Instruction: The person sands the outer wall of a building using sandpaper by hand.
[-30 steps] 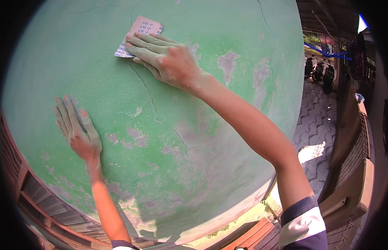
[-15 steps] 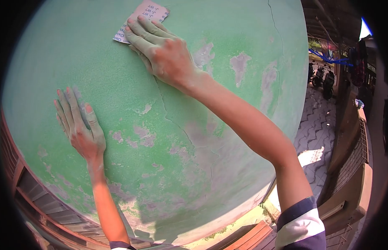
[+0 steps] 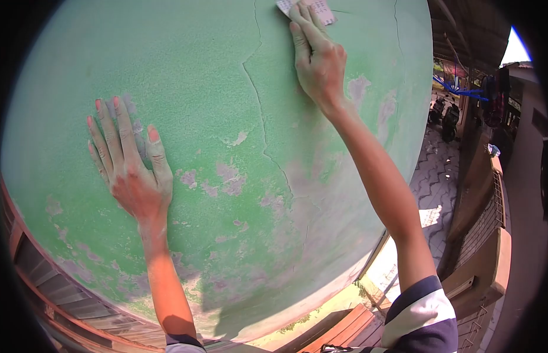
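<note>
Right hand (image 3: 321, 63) presses printed sheet (image 3: 326, 12) to green wall (image 3: 191, 76), clamped or not can't tell; uneven pressure could let it slip. Left hand (image 3: 137, 183) flat, fingers (image 3: 125, 126) apart.

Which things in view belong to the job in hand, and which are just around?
Part of the job:
printed sheet, under the right hand
patchy green wall
left hand, flat on it

Apparently just around:
motorbikes
brown planks
mesh railing

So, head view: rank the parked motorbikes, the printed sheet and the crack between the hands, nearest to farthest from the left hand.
1. Crack: right of the left hand.
2. Printed sheet: higher up, under the right hand.
3. Parked motorbikes: background, far right.
</note>
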Demonstrator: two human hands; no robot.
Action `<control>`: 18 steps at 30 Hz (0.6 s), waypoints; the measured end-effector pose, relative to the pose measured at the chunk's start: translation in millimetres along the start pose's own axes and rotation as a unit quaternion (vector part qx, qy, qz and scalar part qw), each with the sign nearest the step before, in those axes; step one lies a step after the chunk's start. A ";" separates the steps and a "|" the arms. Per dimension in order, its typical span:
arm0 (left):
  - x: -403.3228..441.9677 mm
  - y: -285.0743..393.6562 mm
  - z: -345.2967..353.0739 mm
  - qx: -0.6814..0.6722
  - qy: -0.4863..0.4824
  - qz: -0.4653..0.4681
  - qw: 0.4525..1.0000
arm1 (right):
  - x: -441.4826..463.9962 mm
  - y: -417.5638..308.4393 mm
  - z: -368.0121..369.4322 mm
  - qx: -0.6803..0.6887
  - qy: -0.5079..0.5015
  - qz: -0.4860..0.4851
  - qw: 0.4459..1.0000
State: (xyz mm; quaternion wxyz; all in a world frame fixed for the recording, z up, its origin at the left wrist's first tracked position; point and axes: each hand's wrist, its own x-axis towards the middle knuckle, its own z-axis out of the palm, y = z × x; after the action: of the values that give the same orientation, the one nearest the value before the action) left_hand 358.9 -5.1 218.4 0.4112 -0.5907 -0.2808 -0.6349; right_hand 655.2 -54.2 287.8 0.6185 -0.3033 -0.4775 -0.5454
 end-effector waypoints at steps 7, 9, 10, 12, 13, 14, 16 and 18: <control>-0.2 -5.9 -0.2 -0.008 0.016 0.004 1.000 | 5.9 36.8 -15.6 0.026 -0.042 -0.048 0.998; -1.4 -5.4 -2.1 -0.012 0.010 0.006 1.000 | 20.5 73.8 -42.8 -0.096 -0.039 0.234 0.967; -1.8 -6.3 -2.4 -0.016 0.008 0.009 1.000 | 17.7 114.9 -48.2 -0.172 0.023 0.229 0.958; -2.0 -7.9 -1.7 -0.008 -0.001 0.011 1.000 | 14.1 120.4 -48.0 -0.191 0.026 0.289 0.938; -2.7 -7.7 -1.7 0.002 -0.002 0.004 1.000 | 20.9 103.9 -47.2 -0.205 0.031 0.337 0.918; -4.3 -8.2 -2.7 0.001 -0.007 -0.002 1.000 | 12.9 84.6 -37.6 -0.152 0.025 0.264 0.952; -3.7 -6.9 -1.7 -0.007 0.004 0.007 1.000 | -13.6 6.9 -9.5 -0.033 0.020 0.097 0.995; -3.6 -6.7 -2.4 -0.012 0.006 0.009 1.000 | -40.5 -48.8 -8.5 0.021 -0.093 -0.063 0.993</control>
State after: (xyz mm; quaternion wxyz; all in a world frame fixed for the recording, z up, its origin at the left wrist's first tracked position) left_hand 351.8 -3.1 215.4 0.4113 -0.5945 -0.2655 -0.6378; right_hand 612.4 -57.0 240.3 0.5419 -0.3087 -0.5622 -0.5431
